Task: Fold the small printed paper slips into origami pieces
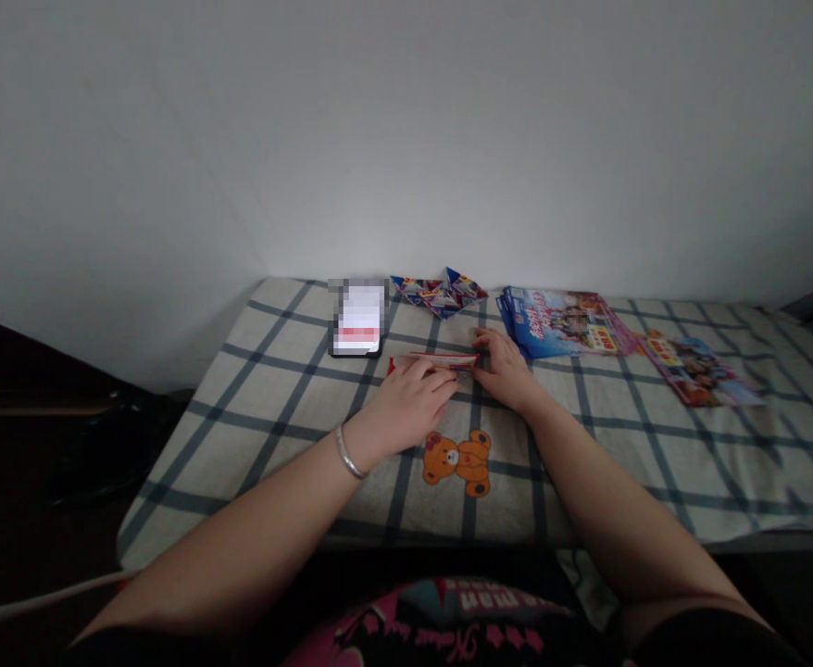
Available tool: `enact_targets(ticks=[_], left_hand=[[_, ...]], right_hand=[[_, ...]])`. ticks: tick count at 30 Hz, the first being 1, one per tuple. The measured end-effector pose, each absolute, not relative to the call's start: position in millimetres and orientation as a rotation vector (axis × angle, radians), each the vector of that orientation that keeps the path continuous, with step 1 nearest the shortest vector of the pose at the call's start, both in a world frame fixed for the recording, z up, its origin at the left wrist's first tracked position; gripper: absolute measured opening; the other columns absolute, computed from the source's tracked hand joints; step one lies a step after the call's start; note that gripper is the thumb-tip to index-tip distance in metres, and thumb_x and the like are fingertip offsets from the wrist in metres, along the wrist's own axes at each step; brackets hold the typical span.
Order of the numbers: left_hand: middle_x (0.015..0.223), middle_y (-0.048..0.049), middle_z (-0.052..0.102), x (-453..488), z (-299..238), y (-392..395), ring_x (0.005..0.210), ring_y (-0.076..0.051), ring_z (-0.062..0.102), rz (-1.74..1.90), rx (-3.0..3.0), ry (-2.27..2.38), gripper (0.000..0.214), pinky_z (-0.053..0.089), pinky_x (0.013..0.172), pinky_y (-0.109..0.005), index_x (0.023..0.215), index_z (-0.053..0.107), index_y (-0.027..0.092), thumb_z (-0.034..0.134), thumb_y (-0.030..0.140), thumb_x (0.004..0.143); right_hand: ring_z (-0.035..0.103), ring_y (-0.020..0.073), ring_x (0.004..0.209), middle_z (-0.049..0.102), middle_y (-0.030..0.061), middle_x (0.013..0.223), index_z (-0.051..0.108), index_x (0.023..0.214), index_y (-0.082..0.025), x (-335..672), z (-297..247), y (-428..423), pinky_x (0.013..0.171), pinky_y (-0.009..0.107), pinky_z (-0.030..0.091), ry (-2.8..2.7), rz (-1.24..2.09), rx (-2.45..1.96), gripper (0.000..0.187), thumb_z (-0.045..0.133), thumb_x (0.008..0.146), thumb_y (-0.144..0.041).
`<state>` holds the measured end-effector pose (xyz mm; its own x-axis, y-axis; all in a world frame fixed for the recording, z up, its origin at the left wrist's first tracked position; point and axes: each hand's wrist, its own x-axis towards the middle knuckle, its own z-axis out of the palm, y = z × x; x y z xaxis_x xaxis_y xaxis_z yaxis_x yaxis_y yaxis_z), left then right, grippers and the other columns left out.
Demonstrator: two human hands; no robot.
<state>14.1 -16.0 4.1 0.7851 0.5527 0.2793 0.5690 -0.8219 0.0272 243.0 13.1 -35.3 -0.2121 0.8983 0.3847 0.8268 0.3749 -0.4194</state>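
A narrow strip of folded paper [443, 358], whitish with red edges, lies across the checked cloth in front of me. My left hand [417, 398], with a silver bangle at the wrist, rests over its near side, fingers bent and pressed down onto the paper. At the strip's right end is my right hand [507, 371], its fingers and thumb apart, the thumb side close to or touching the paper's tip. Just beyond lies a folded colourful paper piece [441, 293] made of pointed triangles.
A phone [359, 320] with a lit screen lies at the back left. Printed leaflets [566, 322] are stacked to the right, with another leaflet [702, 371] farther right. A bear picture [458, 461] decorates the checked cloth [281, 389]. A white wall [406, 139] stands behind.
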Motion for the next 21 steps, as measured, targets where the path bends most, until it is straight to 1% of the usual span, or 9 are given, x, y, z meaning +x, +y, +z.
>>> enact_targets(ticks=[3, 7, 10, 15, 18, 21], left_hand=[[0.130, -0.0062, 0.063, 12.4, 3.5, -15.6, 0.118, -0.027, 0.051, -0.451, -2.913, -0.897, 0.027, 0.047, 0.093, -0.045, 0.119, 0.063, 0.019, 0.057, 0.022, 0.092], [0.132, -0.0073, 0.062, 10.5, 1.5, -16.7, 0.118, -0.028, 0.052, -0.455, -2.893, -0.877, 0.030, 0.048, 0.092, -0.045, 0.120, 0.062, 0.018, 0.056, 0.019, 0.091], [0.131, -0.0071, 0.063, 9.2, 1.4, -19.6, 0.117, -0.028, 0.053, -0.422, -2.880, -0.881, 0.030, 0.049, 0.090, -0.045, 0.120, 0.062, 0.018, 0.056, 0.017, 0.090], [0.126, -0.0099, 0.064, 6.5, 4.2, -21.9, 0.113, -0.027, 0.056, -0.371, -2.897, -0.897, 0.030, 0.051, 0.086, -0.043, 0.118, 0.063, 0.016, 0.056, 0.016, 0.089], [0.119, -0.0095, 0.067, 4.4, 5.8, -18.0, 0.111, -0.025, 0.057, -0.391, -2.931, -0.861, 0.027, 0.051, 0.090, -0.042, 0.114, 0.065, 0.015, 0.055, 0.016, 0.090], [0.115, -0.0090, 0.069, 2.7, 6.4, -12.4, 0.112, -0.023, 0.058, -0.489, -2.949, -0.812, 0.025, 0.049, 0.096, -0.041, 0.114, 0.064, 0.014, 0.054, 0.016, 0.091]], right_hand=[[0.047, 0.0299, 0.132, 0.057, 0.0146, 0.136, 0.052, 0.107, -0.022, 244.4, -35.4, 14.2, 0.111, 0.054, 0.036, -2.072, 0.179, -1.486, 0.032, 0.057, 0.076, -0.017], [0.047, 0.0290, 0.132, 0.058, 0.0136, 0.136, 0.053, 0.106, -0.022, 245.3, -35.9, 14.7, 0.111, 0.054, 0.036, -2.075, 0.175, -1.493, 0.029, 0.056, 0.078, -0.018], [0.047, 0.0295, 0.133, 0.057, 0.0138, 0.137, 0.053, 0.107, -0.022, 245.5, -36.0, 14.7, 0.112, 0.053, 0.036, -2.086, 0.173, -1.505, 0.029, 0.057, 0.078, -0.018], [0.046, 0.0294, 0.133, 0.057, 0.0129, 0.137, 0.054, 0.107, -0.022, 246.4, -37.3, 15.8, 0.111, 0.055, 0.036, -2.100, 0.160, -1.500, 0.030, 0.056, 0.077, -0.016], [0.046, 0.0292, 0.133, 0.057, 0.0136, 0.137, 0.055, 0.107, -0.022, 247.4, -39.0, 16.3, 0.111, 0.055, 0.036, -2.107, 0.145, -1.495, 0.030, 0.055, 0.078, -0.015], [0.045, 0.0293, 0.134, 0.056, 0.0130, 0.138, 0.057, 0.108, -0.022, 248.1, -40.1, 15.8, 0.112, 0.055, 0.035, -2.106, 0.155, -1.485, 0.031, 0.054, 0.078, -0.015]])
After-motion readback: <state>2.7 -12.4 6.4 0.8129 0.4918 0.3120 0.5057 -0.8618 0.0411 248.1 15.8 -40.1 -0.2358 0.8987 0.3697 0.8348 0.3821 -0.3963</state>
